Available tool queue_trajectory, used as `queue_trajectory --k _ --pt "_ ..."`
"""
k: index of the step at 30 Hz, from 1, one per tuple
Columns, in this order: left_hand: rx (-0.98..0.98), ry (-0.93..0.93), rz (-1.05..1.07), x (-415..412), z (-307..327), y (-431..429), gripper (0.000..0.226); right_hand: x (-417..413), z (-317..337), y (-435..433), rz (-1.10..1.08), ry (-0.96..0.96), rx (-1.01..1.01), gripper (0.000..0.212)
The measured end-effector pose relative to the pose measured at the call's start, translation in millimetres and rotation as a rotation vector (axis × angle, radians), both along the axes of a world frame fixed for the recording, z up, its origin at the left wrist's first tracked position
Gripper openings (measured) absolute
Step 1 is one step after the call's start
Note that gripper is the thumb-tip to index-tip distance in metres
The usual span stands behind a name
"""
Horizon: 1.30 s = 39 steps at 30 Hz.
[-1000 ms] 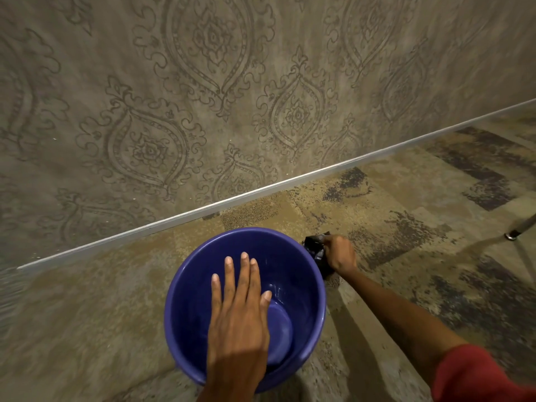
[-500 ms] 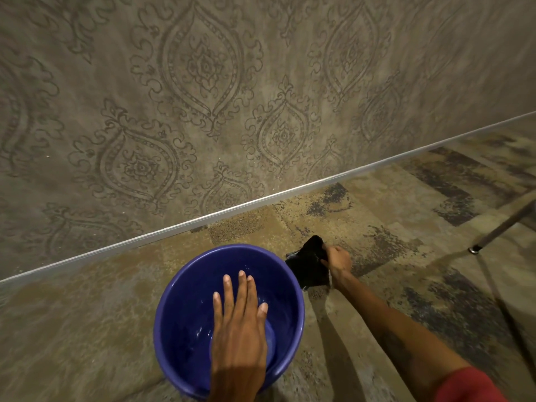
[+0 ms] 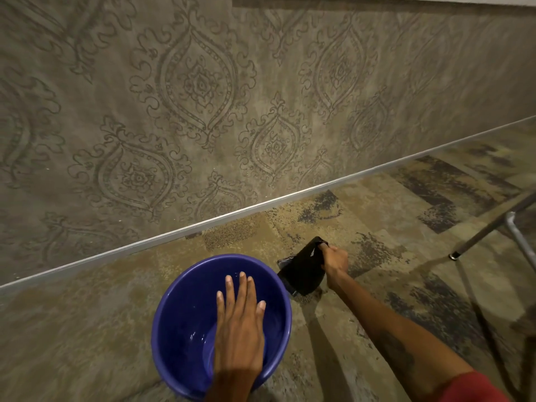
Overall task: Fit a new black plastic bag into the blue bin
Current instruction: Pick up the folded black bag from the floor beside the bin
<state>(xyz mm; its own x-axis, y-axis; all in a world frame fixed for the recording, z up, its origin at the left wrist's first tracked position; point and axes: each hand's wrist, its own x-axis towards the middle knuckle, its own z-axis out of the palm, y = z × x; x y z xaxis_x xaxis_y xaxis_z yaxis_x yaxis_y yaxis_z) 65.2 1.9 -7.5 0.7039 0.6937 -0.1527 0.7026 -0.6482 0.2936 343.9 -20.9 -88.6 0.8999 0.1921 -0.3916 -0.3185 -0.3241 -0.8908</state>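
The blue bin (image 3: 179, 309) stands on the patterned floor near the wall, with nothing inside it. My left hand (image 3: 239, 329) hovers flat over its mouth, fingers spread, holding nothing. Just right of the bin's rim, my right hand (image 3: 335, 261) grips the top corner of a black plastic bag (image 3: 301, 271). The bag hangs folded from that hand, its lower end at the floor beside the bin.
A wall (image 3: 261, 111) with ornate grey patterns runs behind the bin, ending in a pale skirting strip (image 3: 232, 211). Metal furniture legs (image 3: 481, 236) stand at the right on the floor.
My right hand has lifted the black bag off the floor, so more of it hangs unfolded. The left hand has stayed over the bin. The view has tilted upward.
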Motion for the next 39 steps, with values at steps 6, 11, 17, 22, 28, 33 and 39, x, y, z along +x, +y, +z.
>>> queue_trajectory --k 6,11,17,22,28,33,39 --pt "-0.064 -0.015 -0.014 2.3 54.5 -5.5 0.06 -27.9 84.4 -22.1 -0.013 -0.06 0.108 0.018" --pt "-0.101 -0.013 -0.007 3.9 121.6 -15.4 0.054 -48.6 153.3 -35.8 0.003 -0.099 0.162 0.021" --pt "-0.152 -0.041 0.011 1.2 212.8 -22.6 0.063 -82.3 258.6 -45.7 0.034 -0.114 0.264 0.021" --pt "-0.226 -0.241 0.069 -2.4 293.0 -26.0 0.072 -111.8 349.0 -44.4 0.059 0.077 0.436 0.02" --pt "-0.263 -0.417 0.167 -0.7 375.4 -23.3 0.07 -136.4 435.6 -34.5 0.124 0.234 0.562 0.021" --pt "-0.209 -0.403 0.25 -5.6 419.6 -13.5 0.053 -144.8 486.8 -26.4 0.137 0.263 0.59 0.025" --pt "-0.248 -0.533 0.376 -31.2 431.7 -1.1 0.02 -141.4 517.1 -26.3 0.024 0.336 0.557 0.02"
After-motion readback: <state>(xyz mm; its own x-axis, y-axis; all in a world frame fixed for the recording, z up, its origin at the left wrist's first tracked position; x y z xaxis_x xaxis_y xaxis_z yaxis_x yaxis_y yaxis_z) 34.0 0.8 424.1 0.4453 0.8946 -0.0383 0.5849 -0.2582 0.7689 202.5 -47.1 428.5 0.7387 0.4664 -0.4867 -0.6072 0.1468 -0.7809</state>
